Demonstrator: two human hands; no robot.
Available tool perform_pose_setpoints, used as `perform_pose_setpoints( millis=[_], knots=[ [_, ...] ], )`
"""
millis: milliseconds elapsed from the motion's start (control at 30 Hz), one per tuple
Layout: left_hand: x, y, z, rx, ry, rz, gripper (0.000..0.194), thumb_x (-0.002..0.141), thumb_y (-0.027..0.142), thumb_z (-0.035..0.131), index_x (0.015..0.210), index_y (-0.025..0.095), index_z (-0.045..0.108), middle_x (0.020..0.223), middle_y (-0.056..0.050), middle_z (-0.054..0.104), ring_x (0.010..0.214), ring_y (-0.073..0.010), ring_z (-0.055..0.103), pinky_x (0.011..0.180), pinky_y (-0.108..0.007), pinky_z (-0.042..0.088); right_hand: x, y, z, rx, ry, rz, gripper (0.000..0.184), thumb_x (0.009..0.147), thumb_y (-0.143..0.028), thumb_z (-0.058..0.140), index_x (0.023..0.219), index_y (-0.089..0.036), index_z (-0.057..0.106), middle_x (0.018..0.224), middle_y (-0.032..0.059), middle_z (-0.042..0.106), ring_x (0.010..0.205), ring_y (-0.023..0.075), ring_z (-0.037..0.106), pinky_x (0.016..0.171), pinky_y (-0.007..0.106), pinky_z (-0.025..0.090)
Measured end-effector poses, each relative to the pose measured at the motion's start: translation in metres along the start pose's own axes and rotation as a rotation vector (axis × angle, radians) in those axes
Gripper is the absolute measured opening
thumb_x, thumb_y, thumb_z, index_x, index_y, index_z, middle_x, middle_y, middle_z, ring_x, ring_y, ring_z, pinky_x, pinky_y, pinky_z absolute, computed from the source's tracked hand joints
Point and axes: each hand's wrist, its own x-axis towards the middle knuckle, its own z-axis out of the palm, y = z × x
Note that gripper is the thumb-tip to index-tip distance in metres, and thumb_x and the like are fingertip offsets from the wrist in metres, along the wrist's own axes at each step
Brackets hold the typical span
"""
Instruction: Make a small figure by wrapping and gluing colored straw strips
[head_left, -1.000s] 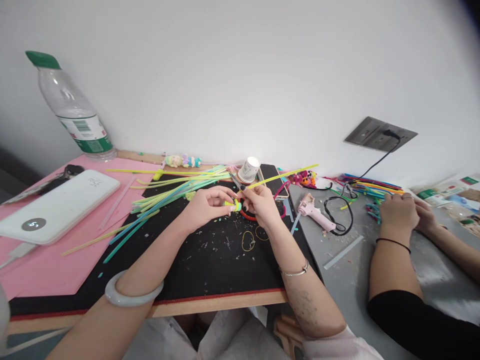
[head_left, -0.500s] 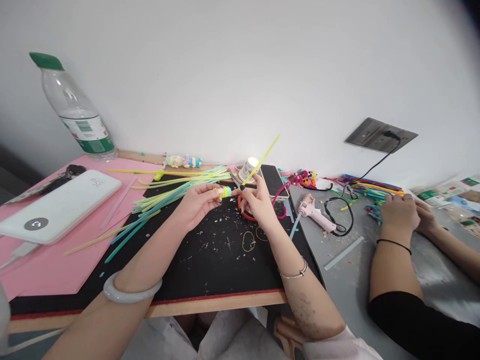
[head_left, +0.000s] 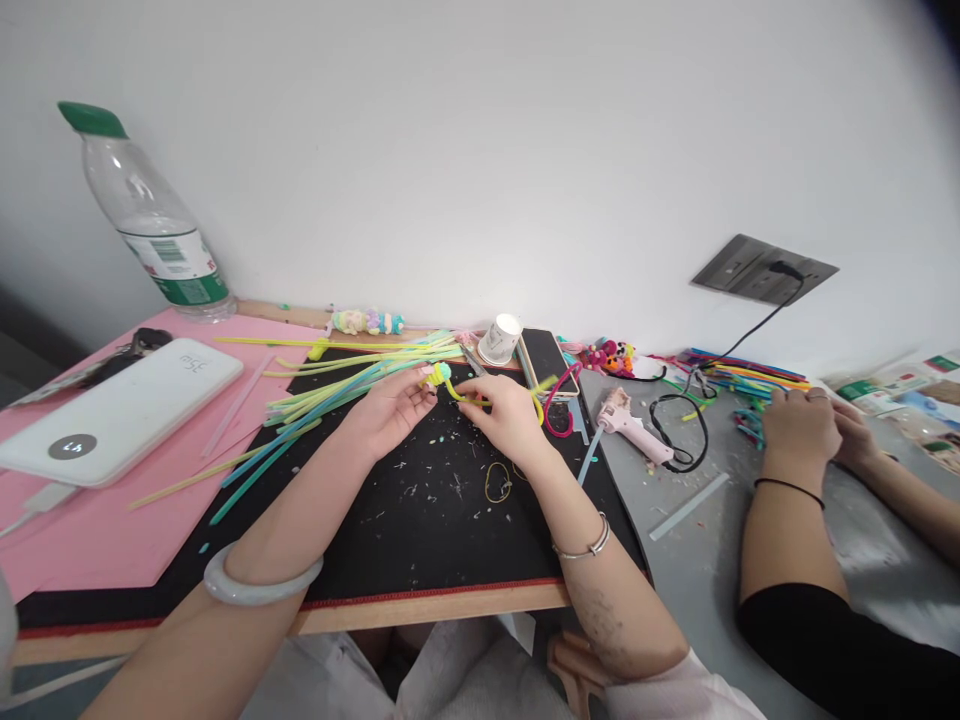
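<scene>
Head view: left hand (head_left: 397, 410) pinching a small yellow-green piece (head_left: 435, 375), right hand (head_left: 507, 412) gripping a yellow stem (head_left: 454, 391)

Both hands are hovering over a black mat (head_left: 420, 545), which is lying on a wood-edged counter (head_left: 427, 607). Left fingers are narrowing around the piece at their tips, holding it clear of the mat, just left of the right hand. Right fingers are closing on the stem. It is curving out from beside the piece, running through the grip, its far part showing beyond the hand. Cannot tell whether stem and piece are joining.

Near the hands: grey scissor blades (head_left: 472, 362) are pointing out behind the right hand, the rest mostly hiding. A white cup (head_left: 500, 341) and a phone (head_left: 546, 358) are sitting just behind. A magenta loop (head_left: 559, 405) is resting right of that hand; pale scraps and a thin elastic band (head_left: 496, 484) are lying below.

Left: loose pastel stems (head_left: 352, 378) are fanning across the mat; a white power bank (head_left: 131, 412) is lying on pink sheets (head_left: 112, 535); a green-capped bottle (head_left: 169, 240) is standing behind.

Right: a pink glue gun (head_left: 634, 428) is lying on a grey counter (head_left: 701, 570). Another person's hands (head_left: 799, 425) are working near a bundle of coloured stems (head_left: 750, 373).
</scene>
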Motion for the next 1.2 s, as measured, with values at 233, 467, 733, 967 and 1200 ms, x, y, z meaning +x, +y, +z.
perform_pose_setpoints(
  millis=[233,467,733,967,1200],
  knots=[
    [-0.002,-0.001,0.001,0.040,0.016,0.080,0.014,0.065,0.015,0.071,0.076,0.014,0.064,0.069,0.001,0.062,0.062,-0.0063,0.055,0.064,-0.020,0.049,0.000,-0.005,-0.003,-0.011,0.063,-0.004,0.015,0.083,-0.021,0.053,0.070,-0.020,0.061,0.066,0.0029,0.060,0.076,0.0198,0.048,0.071,0.031,0.039],
    [-0.004,-0.004,0.004,0.130,0.047,0.141,0.018,0.062,0.017,0.073,0.078,0.015,0.065,0.071,0.001,0.065,0.064,-0.0072,0.057,0.069,-0.022,0.048,0.000,-0.009,-0.002,0.081,0.051,-0.013,0.016,0.084,-0.020,0.048,0.073,-0.020,0.059,0.069,0.0023,0.061,0.075,0.0182,0.051,0.071,0.030,0.040],
    [-0.006,-0.006,0.007,0.247,0.049,0.188,0.023,0.060,0.023,0.076,0.079,0.015,0.064,0.071,0.000,0.066,0.067,-0.0092,0.060,0.072,-0.025,0.049,-0.001,-0.007,-0.001,0.121,0.070,-0.006,0.017,0.086,-0.019,0.045,0.074,-0.019,0.057,0.072,0.0020,0.061,0.074,0.0168,0.054,0.070,0.028,0.041],
    [-0.006,-0.005,0.005,0.269,0.077,0.168,0.026,0.059,0.024,0.077,0.078,0.015,0.062,0.073,0.000,0.067,0.066,-0.0092,0.060,0.073,-0.026,0.049,-0.002,0.001,-0.013,0.045,0.133,0.028,0.015,0.083,-0.021,0.048,0.085,-0.020,0.062,0.086,0.0049,0.065,0.086,0.0197,0.057,0.079,0.032,0.042],
    [-0.004,-0.004,0.002,0.261,0.105,0.163,0.026,0.058,0.024,0.078,0.077,0.015,0.063,0.070,0.000,0.066,0.065,-0.0091,0.060,0.073,-0.026,0.048,-0.030,0.039,-0.086,-0.202,0.405,0.431,0.028,0.073,-0.014,0.047,0.097,-0.017,0.063,0.094,0.0086,0.067,0.077,0.0194,0.062,0.075,0.034,0.047]
  ],
)
